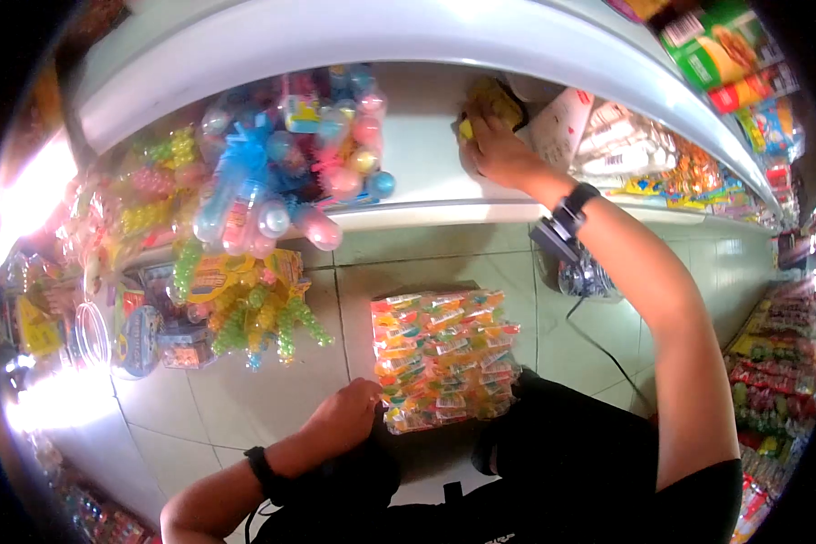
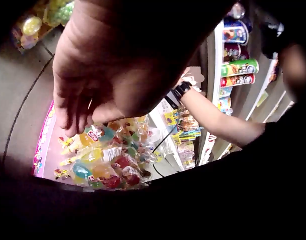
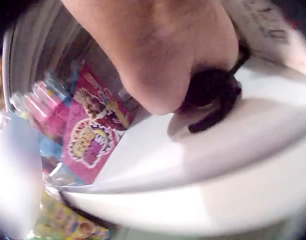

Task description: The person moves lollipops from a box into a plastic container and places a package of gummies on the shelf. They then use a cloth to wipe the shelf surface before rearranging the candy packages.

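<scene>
On the white shelf, my right hand grips a crumpled-looking yellow and dark thing; I cannot tell what it is. In the right wrist view the same thing shows as a dark, curved shape under the fingers, against the shelf surface. Down by my lap, my left hand holds the near left edge of a box of wrapped candies. Seen from the left wrist, the fingers of that hand bend over the box's pink rim, beside clear-wrapped, colourful sweets.
Bagged plastic toys and bottles crowd the shelf's left side. To the right of my hand stand a white package and clear bags. More bead-like toys hang below the shelf lip. A black cable crosses the tiled floor.
</scene>
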### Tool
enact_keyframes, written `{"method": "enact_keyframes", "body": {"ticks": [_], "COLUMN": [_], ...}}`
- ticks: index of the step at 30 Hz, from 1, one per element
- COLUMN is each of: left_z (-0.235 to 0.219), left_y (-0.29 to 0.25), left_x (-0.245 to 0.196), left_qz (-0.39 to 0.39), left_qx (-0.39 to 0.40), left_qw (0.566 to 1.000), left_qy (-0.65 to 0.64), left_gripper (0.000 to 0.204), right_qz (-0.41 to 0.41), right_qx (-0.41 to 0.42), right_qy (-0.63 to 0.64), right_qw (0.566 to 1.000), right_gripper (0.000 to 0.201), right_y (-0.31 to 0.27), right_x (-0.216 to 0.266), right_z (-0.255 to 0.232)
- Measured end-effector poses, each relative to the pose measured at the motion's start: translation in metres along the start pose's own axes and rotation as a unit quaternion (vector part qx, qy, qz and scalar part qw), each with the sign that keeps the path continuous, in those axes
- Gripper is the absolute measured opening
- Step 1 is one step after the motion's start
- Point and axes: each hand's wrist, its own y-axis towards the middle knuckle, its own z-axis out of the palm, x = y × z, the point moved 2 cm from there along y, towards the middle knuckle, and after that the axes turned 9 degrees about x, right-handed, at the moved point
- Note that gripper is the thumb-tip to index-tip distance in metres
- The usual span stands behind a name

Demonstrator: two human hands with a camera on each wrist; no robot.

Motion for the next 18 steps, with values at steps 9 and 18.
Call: {"method": "enact_keyframes", "body": {"ticks": [9, 18], "left_z": [-0.022, -0.018], "left_y": [-0.049, -0.036], "left_x": [-0.015, -0.028], "left_qz": [0.124, 0.176], "left_qx": [-0.033, -0.04], "left_qw": [0.991, 0.983], "left_qy": [-0.05, -0.021], "left_gripper": [0.022, 0.021], "right_qz": [0.09, -0.244], "right_qx": [0.057, 0.274], "right_qy": [0.095, 0.2], "right_qw": [0.99, 0.908], "right_gripper": [0.045, 0.06], "right_y": [0.174, -0.004], "right_x": [-0.091, 0.099], "right_z": [-0.003, -0.049]}}
